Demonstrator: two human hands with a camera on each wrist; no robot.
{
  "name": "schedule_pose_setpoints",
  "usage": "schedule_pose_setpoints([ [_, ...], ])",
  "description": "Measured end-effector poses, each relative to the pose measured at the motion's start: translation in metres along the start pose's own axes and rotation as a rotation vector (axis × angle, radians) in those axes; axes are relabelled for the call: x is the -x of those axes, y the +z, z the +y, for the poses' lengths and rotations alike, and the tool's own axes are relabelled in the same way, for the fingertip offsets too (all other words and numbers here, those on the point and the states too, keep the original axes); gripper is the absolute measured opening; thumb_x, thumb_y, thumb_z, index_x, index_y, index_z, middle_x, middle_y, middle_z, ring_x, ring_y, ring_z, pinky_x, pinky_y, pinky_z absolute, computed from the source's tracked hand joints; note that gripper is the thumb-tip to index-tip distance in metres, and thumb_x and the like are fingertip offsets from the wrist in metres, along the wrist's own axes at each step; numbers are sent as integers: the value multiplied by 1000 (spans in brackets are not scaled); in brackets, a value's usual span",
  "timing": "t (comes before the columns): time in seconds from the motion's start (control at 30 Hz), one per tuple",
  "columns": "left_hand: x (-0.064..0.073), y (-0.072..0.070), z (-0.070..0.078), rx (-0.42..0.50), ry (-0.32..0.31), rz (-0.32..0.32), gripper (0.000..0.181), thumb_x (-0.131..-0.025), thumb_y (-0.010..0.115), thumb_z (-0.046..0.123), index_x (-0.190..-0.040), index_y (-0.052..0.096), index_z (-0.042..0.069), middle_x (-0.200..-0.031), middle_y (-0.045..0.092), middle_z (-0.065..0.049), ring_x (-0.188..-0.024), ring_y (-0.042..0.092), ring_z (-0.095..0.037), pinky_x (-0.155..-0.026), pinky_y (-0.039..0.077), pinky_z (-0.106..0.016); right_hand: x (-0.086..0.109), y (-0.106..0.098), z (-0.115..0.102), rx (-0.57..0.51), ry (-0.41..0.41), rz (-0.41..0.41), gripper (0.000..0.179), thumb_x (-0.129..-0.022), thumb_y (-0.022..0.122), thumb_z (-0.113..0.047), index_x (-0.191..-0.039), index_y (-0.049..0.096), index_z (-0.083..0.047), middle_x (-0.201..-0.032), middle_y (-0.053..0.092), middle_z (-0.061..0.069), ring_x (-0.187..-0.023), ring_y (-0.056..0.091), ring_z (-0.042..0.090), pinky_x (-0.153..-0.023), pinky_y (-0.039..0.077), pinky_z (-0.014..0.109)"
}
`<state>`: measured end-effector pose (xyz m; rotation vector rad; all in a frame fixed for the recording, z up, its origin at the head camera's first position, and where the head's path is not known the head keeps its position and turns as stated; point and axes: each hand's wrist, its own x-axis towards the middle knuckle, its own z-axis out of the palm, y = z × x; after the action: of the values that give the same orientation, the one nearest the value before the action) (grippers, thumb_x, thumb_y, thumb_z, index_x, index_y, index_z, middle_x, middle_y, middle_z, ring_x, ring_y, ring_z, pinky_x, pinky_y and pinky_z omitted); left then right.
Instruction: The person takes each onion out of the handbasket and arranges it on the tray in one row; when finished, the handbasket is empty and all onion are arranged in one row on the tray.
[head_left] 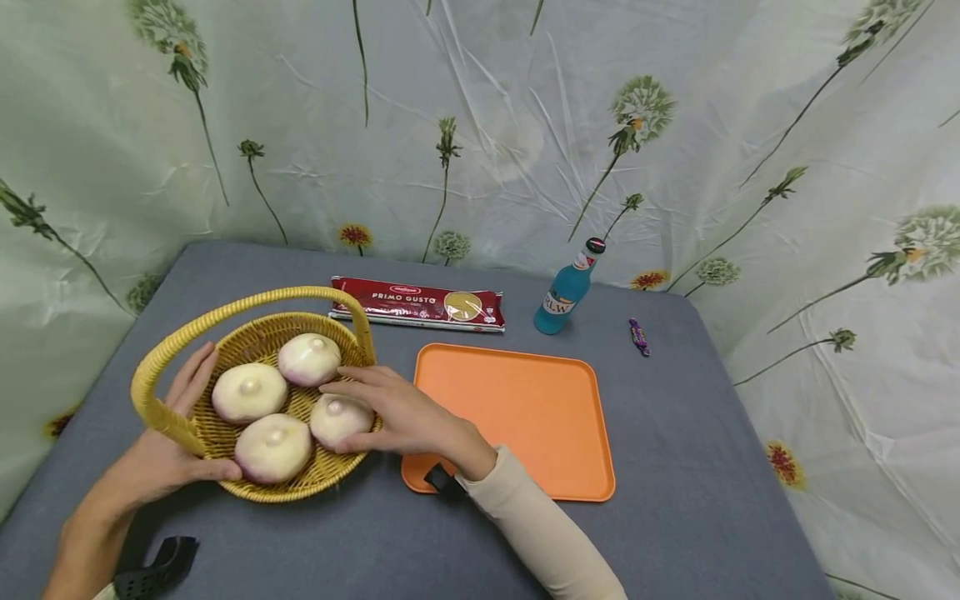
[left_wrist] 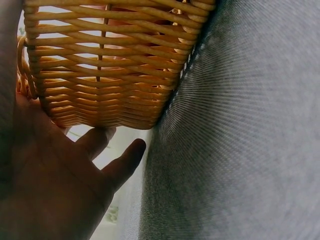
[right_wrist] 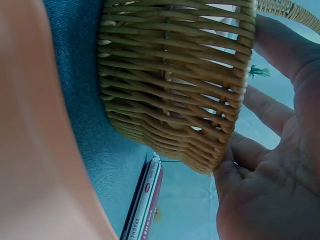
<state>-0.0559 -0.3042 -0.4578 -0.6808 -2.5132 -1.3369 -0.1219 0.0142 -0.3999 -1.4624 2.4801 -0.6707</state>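
Note:
A yellow wicker basket (head_left: 292,492) with a tall arched handle stands at the left of the table. Inside it lie several turnips (head_left: 273,448), rounded and white with purplish sides. My left hand (head_left: 161,454) rests along the basket's left side, its thumb at the front rim; the left wrist view shows its fingers (left_wrist: 127,160) spread outside the weave. With its thumb and fingers, my right hand (head_left: 408,414) holds the rightmost turnip (head_left: 341,419), still in the basket. In the right wrist view, the weave hides those fingertips.
An orange tray (head_left: 517,417) lies right of the basket, partly under my right forearm. Behind are a red spaghetti pack (head_left: 416,304) and a blue bottle (head_left: 567,292), upright. A purple-wrapped candy (head_left: 639,337) lies farther right. A flower-printed curtain (head_left: 510,150) hangs behind the table.

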Motion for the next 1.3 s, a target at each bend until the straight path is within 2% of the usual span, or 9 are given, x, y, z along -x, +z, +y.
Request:
schedule_pose_setpoints([
  [0.4,-1,0,2,9,3,9,154,-36,100,9,-160,10,0,-168,0,-10,-151,-1,-7,-109,6,-6,-4,3,0,80,3,2,62,-93,71,-42,-147,52,-19,-155,45,7,-146,36,19,-115,31,31],
  [0.63,-1,-1,1,19,-5,5,154,-36,100,9,-160,9,1,-168,0,-10,-151,-1,-7,-109,6,-5,-5,5,-2,101,17,7,68,-91,73,-42,-149,49,-19,-157,43,7,-144,38,20,-113,33,31],
  [0.87,-1,-1,1,11,3,2,154,-36,100,9,-160,9,0,-168,0,-9,-151,0,-6,-109,6,-5,-7,6,-4,159,23,21,66,-90,73,-44,-148,51,-22,-155,44,8,-141,42,21,-112,34,29],
  [1.3,0,0,3,21,10,-6,152,-39,100,12,-160,9,-1,-168,0,-6,-150,-2,-5,-109,5,-6,-6,10,-5,222,19,36,61,-89,74,-45,-143,58,-21,-148,54,8,-140,44,20,-112,34,30],
])
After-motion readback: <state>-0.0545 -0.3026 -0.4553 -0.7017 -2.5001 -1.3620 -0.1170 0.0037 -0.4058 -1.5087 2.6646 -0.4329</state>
